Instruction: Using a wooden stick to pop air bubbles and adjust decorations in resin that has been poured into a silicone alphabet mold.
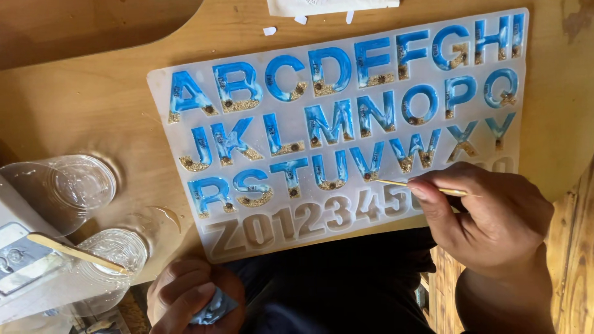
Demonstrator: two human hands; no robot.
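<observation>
**Toothpick at the V cavity, one mould, two cups**

I count one translucent white silicone mould [185,99], flat on the wooden table [93,111], tilted slightly so its right end sits higher in frame. It has three rows of letter cavities plus a bottom row. The letter cavities I can see are filled with blue resin and sandy grit at their feet. The bottom row's leading letter and its digits are unfilled, plain white.

Right hand [489,216]: thumb and forefinger pressed together, pinching one thin wooden toothpick [421,186]. Its tip touches the foot of the blue V in the third row.

Left hand [195,297]: at the near table edge, fingers curled tight round a small crumpled blue-smeared wad [215,307]. Can't tell what it is.

Two clear plastic cups [74,192] at left, just beside each other, well apart from the toothpick. One flat wooden stir stick [74,252] lies across the nearer cup.

White sheet [334,5] at the top edge, cut off by frame, with three small white scraps [270,30] beside it. Grey block [15,260] at far left, partly out of frame; can't identify it.
</observation>
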